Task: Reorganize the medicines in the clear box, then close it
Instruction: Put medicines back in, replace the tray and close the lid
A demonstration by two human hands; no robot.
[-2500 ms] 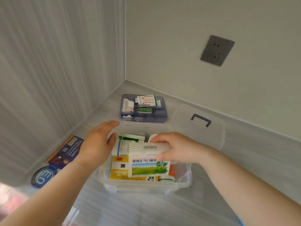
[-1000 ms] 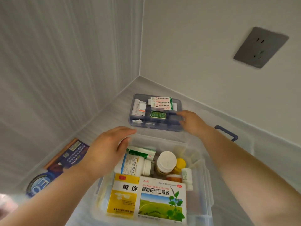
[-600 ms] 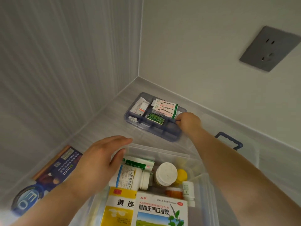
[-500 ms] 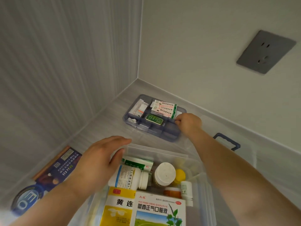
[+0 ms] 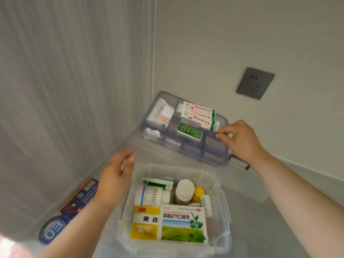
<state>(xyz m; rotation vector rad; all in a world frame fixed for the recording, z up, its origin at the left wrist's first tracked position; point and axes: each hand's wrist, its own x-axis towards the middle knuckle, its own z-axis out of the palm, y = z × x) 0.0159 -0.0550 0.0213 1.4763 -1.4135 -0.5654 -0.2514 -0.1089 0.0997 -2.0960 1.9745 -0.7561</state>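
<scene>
The clear box (image 5: pixel 223 207) stands open in front of me, packed with medicine cartons (image 5: pixel 167 223) at the front and bottles (image 5: pixel 183 190) behind. Above and behind it, the blue-tinted divider tray (image 5: pixel 214 155) hangs tilted in the air, holding small packets and a green strip. My right hand (image 5: pixel 240 140) pinches its right rim. My left hand (image 5: pixel 115 177) hovers with fingers apart at the box's left rear corner, holding nothing. The clear lid with its dark handle (image 5: pixel 240 162) lies behind the box, mostly hidden by the tray and my right arm.
The box sits on a grey counter in a wall corner. A dark blue carton (image 5: pixel 81 194) and a round blue item (image 5: pixel 54 229) lie to the left by the ribbed wall. A grey wall socket (image 5: pixel 255 83) is at the upper right.
My right hand left the box, reached back, gripped the divider tray and has lifted it off the counter, tilted. My left hand stayed by the box's left side.
</scene>
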